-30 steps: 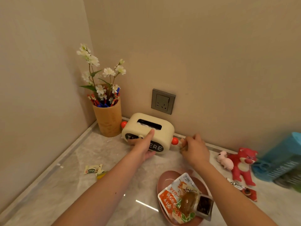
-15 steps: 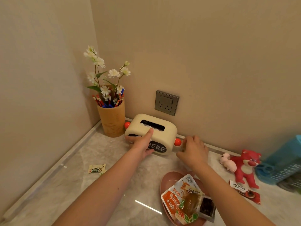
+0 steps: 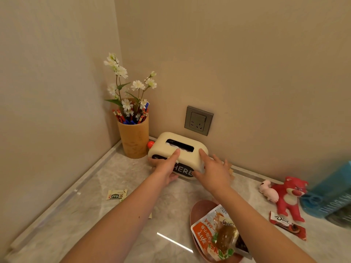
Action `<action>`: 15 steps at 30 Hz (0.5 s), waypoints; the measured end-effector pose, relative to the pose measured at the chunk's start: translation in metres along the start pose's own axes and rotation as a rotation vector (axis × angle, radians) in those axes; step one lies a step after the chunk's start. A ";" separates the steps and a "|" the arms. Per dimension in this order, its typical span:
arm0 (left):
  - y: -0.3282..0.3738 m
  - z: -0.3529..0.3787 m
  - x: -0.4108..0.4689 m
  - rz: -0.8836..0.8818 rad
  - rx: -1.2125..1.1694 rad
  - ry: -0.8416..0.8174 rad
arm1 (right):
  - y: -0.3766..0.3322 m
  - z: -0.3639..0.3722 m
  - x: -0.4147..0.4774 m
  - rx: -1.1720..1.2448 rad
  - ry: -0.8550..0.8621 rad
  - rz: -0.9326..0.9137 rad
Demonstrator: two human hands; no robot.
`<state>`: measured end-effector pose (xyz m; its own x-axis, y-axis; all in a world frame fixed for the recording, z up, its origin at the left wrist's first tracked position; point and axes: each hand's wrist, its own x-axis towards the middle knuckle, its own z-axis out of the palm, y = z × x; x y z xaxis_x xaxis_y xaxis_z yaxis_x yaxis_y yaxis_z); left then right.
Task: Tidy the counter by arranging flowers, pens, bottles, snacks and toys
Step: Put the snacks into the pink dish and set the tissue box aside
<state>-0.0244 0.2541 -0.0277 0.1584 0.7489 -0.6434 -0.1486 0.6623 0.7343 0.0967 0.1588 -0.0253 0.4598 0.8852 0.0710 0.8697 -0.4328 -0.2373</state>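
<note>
A cream tissue box (image 3: 187,155) with orange knobs and a dark "HERE" label stands against the back wall. My left hand (image 3: 164,168) holds its left front, forefinger stretched over the top and thumb at the lower front. My right hand (image 3: 213,170) grips its right end, forefinger on top, covering the right knob. To the left, in the corner, a tan cup (image 3: 133,137) holds white flowers (image 3: 131,86) and red and blue pens (image 3: 131,118). A pink plate (image 3: 197,213) with snack packets (image 3: 216,234) lies at the front right.
A red bear toy (image 3: 289,196) and a small pink plush (image 3: 268,190) lie at the right, with a Dove chocolate wrapper (image 3: 286,224) in front and a blue bottle (image 3: 330,194) on its side. A small snack packet (image 3: 116,194) lies at the left. A wall socket (image 3: 198,120) sits above the box.
The tissue box has been pushed back toward the wall and nearer the cup. My right hand moved from the right knob onto the box's right end.
</note>
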 end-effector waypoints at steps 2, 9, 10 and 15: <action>0.002 -0.002 0.000 -0.007 -0.003 -0.001 | -0.003 0.000 0.000 0.018 0.017 0.012; 0.007 -0.021 -0.012 0.037 0.120 -0.122 | -0.010 0.005 -0.005 0.066 -0.089 0.030; 0.007 -0.027 -0.014 0.056 0.180 -0.142 | -0.013 0.005 -0.009 0.064 -0.093 0.013; 0.009 -0.062 -0.025 0.249 0.601 -0.247 | -0.041 0.006 -0.039 0.247 0.222 -0.188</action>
<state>-0.0901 0.2432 -0.0185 0.4175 0.8032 -0.4249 0.3458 0.2920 0.8917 0.0420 0.1436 -0.0236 0.3477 0.8747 0.3376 0.8856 -0.1882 -0.4246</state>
